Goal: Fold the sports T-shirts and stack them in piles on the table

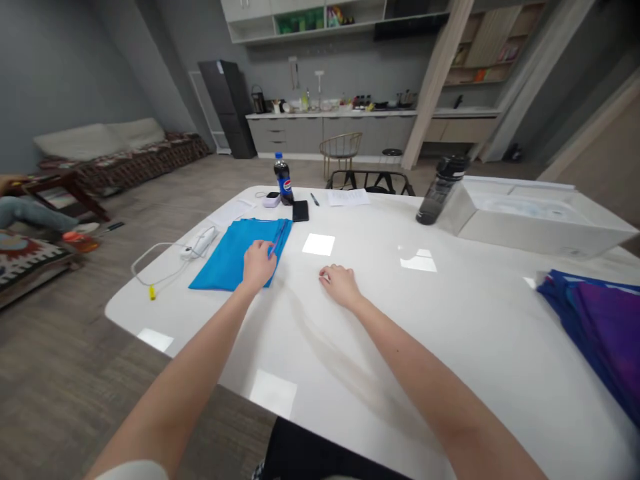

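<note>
A blue folded cloth [227, 250] lies on the left part of the white table [390, 320]. Over the cloth's right side is my left hand [259, 265], its fingers curled beside a thin purple strip [276, 241] at the cloth's edge; whether the fingers grip anything is hard to make out. To the right, my right hand [340, 284] rests on the bare tabletop, apart from the cloth. Its fingers are loosely curled, with a gap by the thumb and nothing visible in them.
Behind the cloth stand a cola bottle [283, 181] and a black phone [301, 211]. A power strip [199, 243] with a cable lies left. At right are a dark bottle [440, 192], a white box [540, 223] and purple-blue cloth [607, 320]. A person's leg [30, 213] shows far left.
</note>
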Tool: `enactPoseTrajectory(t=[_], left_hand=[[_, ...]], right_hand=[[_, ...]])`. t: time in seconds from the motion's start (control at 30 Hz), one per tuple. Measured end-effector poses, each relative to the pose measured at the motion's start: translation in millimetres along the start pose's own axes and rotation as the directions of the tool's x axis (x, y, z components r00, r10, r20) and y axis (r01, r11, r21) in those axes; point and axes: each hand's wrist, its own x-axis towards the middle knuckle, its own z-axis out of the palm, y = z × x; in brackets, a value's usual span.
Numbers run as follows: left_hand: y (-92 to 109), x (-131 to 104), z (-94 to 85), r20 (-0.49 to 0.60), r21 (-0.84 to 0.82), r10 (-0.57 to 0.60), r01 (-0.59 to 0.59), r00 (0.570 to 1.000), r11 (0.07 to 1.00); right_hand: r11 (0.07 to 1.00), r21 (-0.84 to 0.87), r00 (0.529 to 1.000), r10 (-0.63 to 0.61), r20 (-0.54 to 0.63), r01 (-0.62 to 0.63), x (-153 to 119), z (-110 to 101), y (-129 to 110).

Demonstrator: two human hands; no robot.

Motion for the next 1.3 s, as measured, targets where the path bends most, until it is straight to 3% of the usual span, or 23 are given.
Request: enactPoseTrajectory(t=[0.13, 0.27, 0.47, 0.67, 0.83, 0.97, 1.07, 1.13, 1.23, 1.3], left_hand=[[-61, 41, -8.4, 0.024, 0.111, -0.245, 0.241, 0.969, 0.964], [-92, 61, 2.9, 0.158, 0.164, -0.322, 0.297, 0.933, 0.941], [-94, 65, 10.2, 0.172, 0.172, -0.301, 0.272, 0.938, 0.947], [-77, 51, -8.2, -0.011, 0.014, -0.290, 0.290, 0.957, 0.957], [-41, 51, -35.4, -0.183, -0.063, -0.235, 0.227, 0.955, 0.972], [3, 67, -66.6, -0.327, -0.146, -0.205, 0.165, 0.922, 0.975], [53, 76, -84.4, -0.373, -0.221, -0.092, 0.008, 0.923, 0.975], [94, 74, -85.8, -0.343, -0.289, 0.037, -0.142, 0.939, 0.947], [161, 52, -67.5, -0.199, -0.449, 0.266, -0.329, 0.943, 0.831], [206, 24, -45.3, -0.082, -0.569, 0.468, -0.426, 0.880, 0.703]], right_hand=[[0.994, -0.086, 0.996, -0.076, -0.050, 0.072, 14, 19, -23], [0.995, -0.080, 0.995, -0.071, -0.075, 0.065, 16, 23, -18], [0.995, -0.085, 0.994, -0.057, -0.098, 0.049, 19, 24, -16], [0.993, -0.112, 0.993, -0.050, -0.109, 0.038, 16, 21, -19], [0.977, -0.192, 0.989, -0.113, -0.094, 0.094, 6, 17, -28], [0.998, -0.021, 0.987, -0.058, -0.147, 0.055, -16, 8, -16], [0.978, 0.202, 0.974, 0.090, -0.207, -0.048, -42, -9, 19], [0.948, 0.302, 0.954, 0.178, -0.240, -0.101, -61, -28, 53], [0.911, 0.368, 0.916, 0.295, -0.273, -0.184, -88, -63, 110], [0.881, 0.405, 0.885, 0.374, -0.279, -0.245, -104, -85, 144]])
